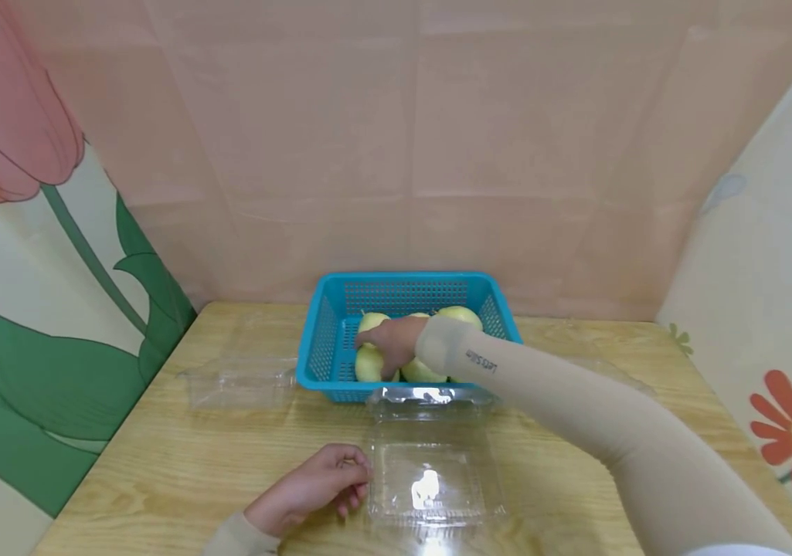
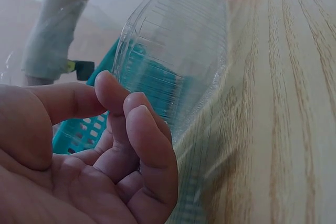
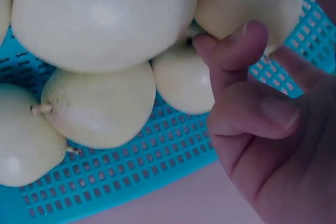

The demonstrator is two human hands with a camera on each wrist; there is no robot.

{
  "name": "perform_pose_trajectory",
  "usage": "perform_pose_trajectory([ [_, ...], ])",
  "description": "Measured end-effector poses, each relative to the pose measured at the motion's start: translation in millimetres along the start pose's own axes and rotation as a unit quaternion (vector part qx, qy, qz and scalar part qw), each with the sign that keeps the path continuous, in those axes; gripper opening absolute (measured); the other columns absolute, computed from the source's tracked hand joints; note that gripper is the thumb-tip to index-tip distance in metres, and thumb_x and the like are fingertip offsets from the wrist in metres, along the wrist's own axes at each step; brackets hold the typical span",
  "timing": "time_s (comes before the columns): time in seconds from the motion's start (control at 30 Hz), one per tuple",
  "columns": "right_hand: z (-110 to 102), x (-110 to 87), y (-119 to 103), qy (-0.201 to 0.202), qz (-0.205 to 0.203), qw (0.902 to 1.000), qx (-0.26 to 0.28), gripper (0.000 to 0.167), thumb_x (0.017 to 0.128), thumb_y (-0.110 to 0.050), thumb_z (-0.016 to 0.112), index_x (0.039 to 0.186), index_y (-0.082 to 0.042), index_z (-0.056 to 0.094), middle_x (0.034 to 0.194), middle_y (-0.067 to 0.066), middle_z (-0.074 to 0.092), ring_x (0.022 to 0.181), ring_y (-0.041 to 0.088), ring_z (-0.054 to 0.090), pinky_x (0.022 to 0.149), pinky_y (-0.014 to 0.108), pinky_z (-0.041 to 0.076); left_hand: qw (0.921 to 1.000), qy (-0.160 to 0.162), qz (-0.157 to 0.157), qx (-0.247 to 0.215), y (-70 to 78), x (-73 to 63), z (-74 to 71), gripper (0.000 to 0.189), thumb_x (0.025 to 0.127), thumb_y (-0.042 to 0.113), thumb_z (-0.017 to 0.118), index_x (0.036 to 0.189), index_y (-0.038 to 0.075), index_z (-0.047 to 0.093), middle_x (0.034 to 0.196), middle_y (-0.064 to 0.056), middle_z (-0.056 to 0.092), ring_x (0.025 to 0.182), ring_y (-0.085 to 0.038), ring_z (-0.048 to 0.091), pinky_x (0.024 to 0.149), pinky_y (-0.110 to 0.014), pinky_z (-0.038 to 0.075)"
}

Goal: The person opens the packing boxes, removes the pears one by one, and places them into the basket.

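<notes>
In the head view my right hand (image 1: pixel 393 341) reaches down into a blue plastic basket (image 1: pixel 406 278) holding several pale yellow-green pears (image 1: pixel 460 315). Its thumb and index finger straddle a pear (image 1: pixel 369 364) at the front left. Seen from the right wrist, the other fingers (image 3: pixel 252 111) are curled toward the palm beside the pears, and part of the gripped pear (image 3: pixel 244 1) shows behind them. My left hand (image 1: pixel 326 483) rests loosely curled with nothing in it, fingertips at the left edge of a clear plastic clamshell box (image 1: pixel 430 483) lying opened before the basket.
Another clear plastic box (image 1: pixel 239 384) stands left of the basket on the wooden table (image 1: pixel 159 471). More clear plastic (image 1: pixel 604 371) shows behind my right forearm. A draped wall (image 1: pixel 409 154) closes off the back, and flower-printed sheets (image 1: pixel 750 309) flank the sides.
</notes>
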State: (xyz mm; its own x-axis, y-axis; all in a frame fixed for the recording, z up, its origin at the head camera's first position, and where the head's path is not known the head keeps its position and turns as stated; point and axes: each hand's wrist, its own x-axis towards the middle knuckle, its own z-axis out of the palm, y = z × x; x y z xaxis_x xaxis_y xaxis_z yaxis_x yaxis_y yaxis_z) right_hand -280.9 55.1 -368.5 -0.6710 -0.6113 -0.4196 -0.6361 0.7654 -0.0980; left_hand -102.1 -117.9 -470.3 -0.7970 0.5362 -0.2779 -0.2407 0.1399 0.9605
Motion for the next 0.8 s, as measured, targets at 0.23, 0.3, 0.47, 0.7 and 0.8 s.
perform_pose_trajectory([
  [0.23, -17.5, -19.2, 14.4, -0.024, 0.009, 0.9970, 0.074, 0.068, 0.088, -0.033, 0.075, 0.148, -0.022, 0.045, 0.145, 0.006, 0.052, 0.109, 0.024, 0.063, 0.092, 0.041, 0.052, 1.0000, 0.000, -0.009, -0.001, -1.5, -0.2, 0.6, 0.013, 0.095, 0.010, 0.058, 0.095, -0.002, 0.059, 0.075, -0.002, 0.060, 0.063, -0.012, 0.053, 0.051, -0.021, 0.048],
  [0.3, -28.1, -31.7, 17.3, -0.034, 0.022, 0.9936, 0.106, 0.066, 0.089, -0.036, 0.072, 0.148, -0.021, 0.045, 0.142, 0.008, 0.054, 0.098, 0.024, 0.067, 0.086, 0.040, 0.054, 0.9999, 0.000, -0.015, -0.002, -2.9, -0.3, 1.2, 0.013, 0.095, 0.012, 0.058, 0.095, -0.002, 0.060, 0.075, -0.002, 0.060, 0.063, -0.012, 0.053, 0.052, -0.021, 0.048],
  [0.47, -52.9, -67.4, 29.7, -0.004, 0.013, 0.9874, 0.158, 0.057, 0.094, -0.038, 0.067, 0.144, -0.018, 0.049, 0.117, 0.005, 0.067, 0.082, 0.019, 0.069, 0.078, 0.037, 0.056, 0.9998, 0.005, -0.020, -0.002, -5.4, 1.0, 1.7, 0.014, 0.096, 0.014, 0.059, 0.094, 0.000, 0.061, 0.075, -0.002, 0.060, 0.063, -0.012, 0.053, 0.051, -0.022, 0.048],
  [0.7, -52.6, -107.5, 45.5, 0.094, -0.012, 0.9787, 0.182, 0.039, 0.095, -0.044, 0.066, 0.124, -0.018, 0.065, 0.099, -0.002, 0.070, 0.080, 0.015, 0.067, 0.081, 0.037, 0.054, 0.9997, -0.001, -0.022, -0.008, -6.5, 0.1, 0.8, 0.012, 0.096, 0.014, 0.058, 0.092, 0.002, 0.060, 0.075, -0.002, 0.060, 0.063, -0.012, 0.053, 0.051, -0.021, 0.048],
  [0.8, -43.8, -117.1, 44.9, 0.124, -0.023, 0.9772, 0.171, 0.030, 0.091, -0.050, 0.068, 0.106, -0.023, 0.072, 0.095, -0.007, 0.069, 0.083, 0.013, 0.064, 0.077, 0.036, 0.053, 0.9997, -0.002, -0.023, -0.010, -7.5, -0.5, 1.3, 0.012, 0.096, 0.014, 0.058, 0.092, 0.002, 0.060, 0.075, -0.002, 0.060, 0.064, -0.013, 0.053, 0.051, -0.022, 0.048],
])
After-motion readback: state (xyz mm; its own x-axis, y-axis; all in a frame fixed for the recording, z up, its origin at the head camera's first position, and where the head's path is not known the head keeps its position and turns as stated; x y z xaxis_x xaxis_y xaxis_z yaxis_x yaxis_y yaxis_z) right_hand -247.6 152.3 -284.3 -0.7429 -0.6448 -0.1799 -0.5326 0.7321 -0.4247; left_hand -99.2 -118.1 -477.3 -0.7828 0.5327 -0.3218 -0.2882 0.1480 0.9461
